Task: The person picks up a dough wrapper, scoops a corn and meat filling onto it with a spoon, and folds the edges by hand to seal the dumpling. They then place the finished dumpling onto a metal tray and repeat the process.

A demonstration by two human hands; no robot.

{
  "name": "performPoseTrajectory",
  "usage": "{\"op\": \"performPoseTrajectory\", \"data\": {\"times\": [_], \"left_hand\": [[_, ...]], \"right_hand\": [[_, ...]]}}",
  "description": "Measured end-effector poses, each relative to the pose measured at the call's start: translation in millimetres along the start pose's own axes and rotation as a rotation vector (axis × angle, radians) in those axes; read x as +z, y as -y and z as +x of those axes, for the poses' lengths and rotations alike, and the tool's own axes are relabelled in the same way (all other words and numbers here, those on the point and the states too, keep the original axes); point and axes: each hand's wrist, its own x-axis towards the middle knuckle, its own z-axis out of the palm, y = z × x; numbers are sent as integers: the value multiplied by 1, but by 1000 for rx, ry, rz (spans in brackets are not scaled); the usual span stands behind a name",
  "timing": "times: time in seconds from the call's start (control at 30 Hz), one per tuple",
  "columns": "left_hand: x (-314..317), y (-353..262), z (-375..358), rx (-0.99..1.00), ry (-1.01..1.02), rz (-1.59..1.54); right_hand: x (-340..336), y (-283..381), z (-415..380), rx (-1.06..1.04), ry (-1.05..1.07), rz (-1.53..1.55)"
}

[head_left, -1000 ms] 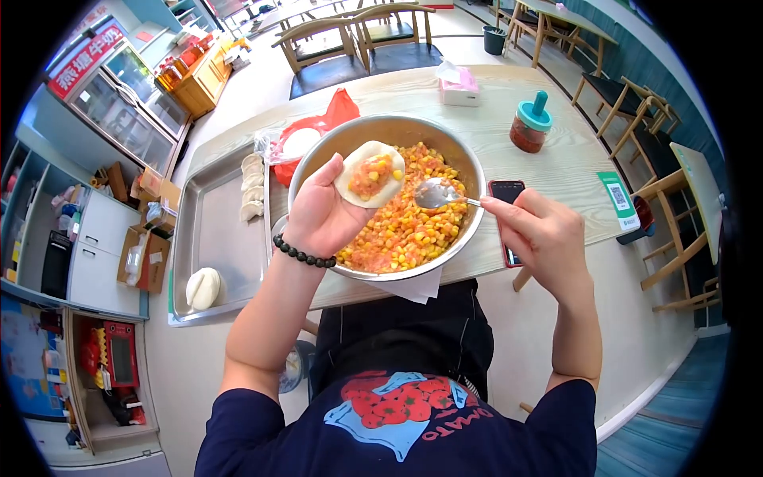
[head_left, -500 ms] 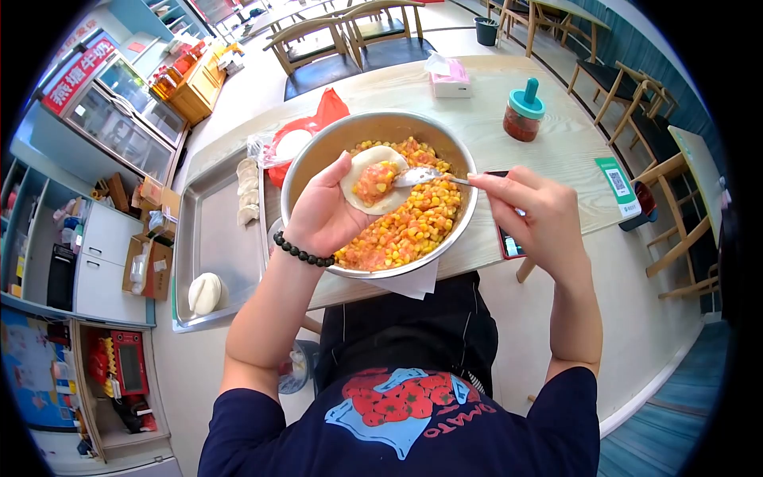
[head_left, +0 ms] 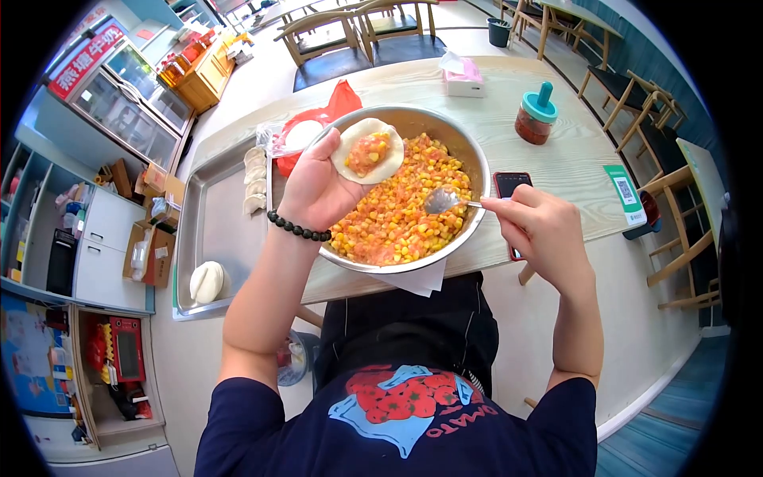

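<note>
My left hand [head_left: 318, 187] holds a round dumpling wrapper [head_left: 388, 168] on its fingers, over the left rim of a steel bowl [head_left: 474, 151]. A mound of corn and pinkish meat filling [head_left: 367, 153] sits in the middle of the wrapper. Between the thumb and fingers of my right hand [head_left: 540, 230] is the handle of a metal spoon [head_left: 439, 200]. The spoon's head rests on the corn filling [head_left: 397, 230] in the bowl, at the right side. The fingers under the wrapper are hidden.
Left of the bowl, a metal tray [head_left: 226, 215] bears a row of folded dumplings [head_left: 255, 179] and a stack of wrappers [head_left: 208, 282]. A red plastic bag [head_left: 342, 102] lies behind. Rightward are a phone [head_left: 510, 184], a teal-lidded jar [head_left: 536, 115] and a tissue box [head_left: 462, 79].
The spoon has moved off the wrapper, down and right into the bowl's filling. My left hand has shifted slightly up and left with the filled wrapper.
</note>
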Motion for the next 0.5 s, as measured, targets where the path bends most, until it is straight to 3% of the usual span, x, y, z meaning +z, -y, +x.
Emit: {"op": "performPoseTrajectory", "data": {"times": [0.07,0.1,0.17,0.2,0.27,0.4,0.5], "left_hand": [[4,1,1,-10,-28,58],[6,3,2,-18,-23,60],[11,10,2,-88,-12,51],[12,14,-1,-120,17,80],[15,27,-7,-146,84,-40],[24,39,-20,-195,119,-60],[31,45,-29,-138,-21,187]], "right_hand": [[2,-2,2,45,213,-42],[3,-1,4,53,209,-46],[8,9,16,-115,-17,-155],[8,15,24,-110,-21,-163],[9,29,39,-200,-213,56],[24,34,48,-332,-227,229],[33,41,50,-294,-246,357]]}}
